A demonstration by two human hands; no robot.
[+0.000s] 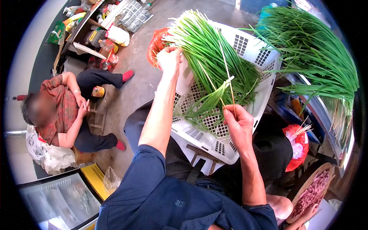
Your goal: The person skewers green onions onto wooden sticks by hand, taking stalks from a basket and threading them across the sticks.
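Note:
My right hand (239, 119) is closed on the lower ends of two thin wooden skewers (226, 63), which slant up over the greens. A small folded bunch of garlic chives (218, 92) lies against the skewers near that hand; whether it is pierced is unclear. My left hand (168, 59) has its fingers pinched at the pale stalk ends of the large pile of garlic chives (214, 50). That pile lies in a white perforated plastic basket (251, 48) in front of me. Beside my left hand is a red plastic bag (154, 42).
At right, more long chives (314, 50) spread over a raised surface. Below them hang a red bag (301, 151) with skewers and a round tray of reddish pieces (312, 191), a hand at its edge. A seated person (57, 103) and a cluttered shelf (82, 36) are at left.

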